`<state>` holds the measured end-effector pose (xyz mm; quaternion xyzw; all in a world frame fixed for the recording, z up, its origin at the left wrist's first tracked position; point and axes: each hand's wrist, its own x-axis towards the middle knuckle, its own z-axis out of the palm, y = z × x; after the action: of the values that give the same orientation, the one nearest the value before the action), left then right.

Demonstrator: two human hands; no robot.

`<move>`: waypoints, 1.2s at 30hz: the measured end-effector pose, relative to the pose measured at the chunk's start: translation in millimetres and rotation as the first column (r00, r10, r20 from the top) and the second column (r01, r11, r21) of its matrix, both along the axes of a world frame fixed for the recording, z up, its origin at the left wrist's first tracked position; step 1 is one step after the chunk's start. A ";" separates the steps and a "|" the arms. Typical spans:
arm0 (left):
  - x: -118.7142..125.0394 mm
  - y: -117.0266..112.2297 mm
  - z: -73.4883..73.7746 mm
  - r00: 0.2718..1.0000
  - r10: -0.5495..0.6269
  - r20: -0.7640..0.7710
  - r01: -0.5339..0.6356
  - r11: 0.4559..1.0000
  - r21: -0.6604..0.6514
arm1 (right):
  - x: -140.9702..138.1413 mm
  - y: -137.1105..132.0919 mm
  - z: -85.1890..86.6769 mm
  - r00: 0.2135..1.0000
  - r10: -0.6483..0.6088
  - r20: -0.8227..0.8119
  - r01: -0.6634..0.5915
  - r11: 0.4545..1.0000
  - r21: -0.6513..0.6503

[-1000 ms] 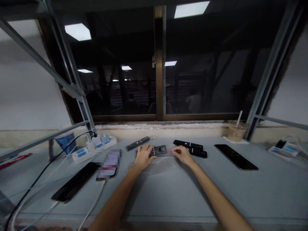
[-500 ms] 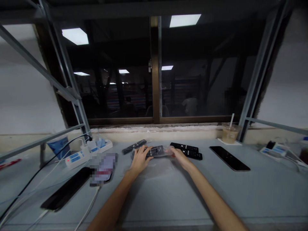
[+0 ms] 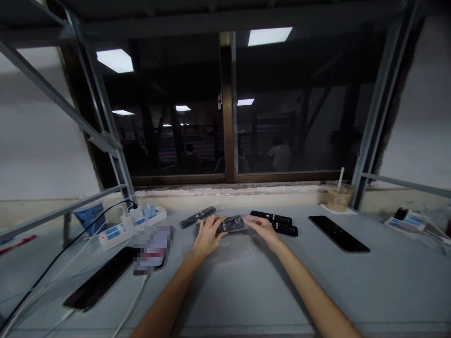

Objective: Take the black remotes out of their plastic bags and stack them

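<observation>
There you are, bare-armed over the grey desk point(image 3: 253, 300): your left forearm point(image 3: 172, 291) and right forearm point(image 3: 310, 286) slim, both tapering toward the desk's far edge, left hand point(image 3: 207, 236) and right hand point(image 3: 264, 230) bare too, slender-fingered (nails too small to make out)!

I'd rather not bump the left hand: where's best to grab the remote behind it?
Probably across the middle of that remote, by its long edges, from above left: it lies flat, long and narrow, with the left hand near its right end.
</observation>
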<state>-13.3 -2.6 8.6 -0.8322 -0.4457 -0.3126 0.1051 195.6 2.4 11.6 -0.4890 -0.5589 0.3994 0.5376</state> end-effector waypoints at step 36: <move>-23.4 9.2 5.1 0.986 0.166 0.022 -0.166 0.985 0.048 | 14.1 17.3 -4.4 0.929 -0.097 -0.357 0.117 0.992 0.036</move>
<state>-36.7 6.6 13.7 -0.7864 -0.5065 -0.3214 0.1476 209.7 19.6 7.2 -0.4232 -0.4365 0.4351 0.6642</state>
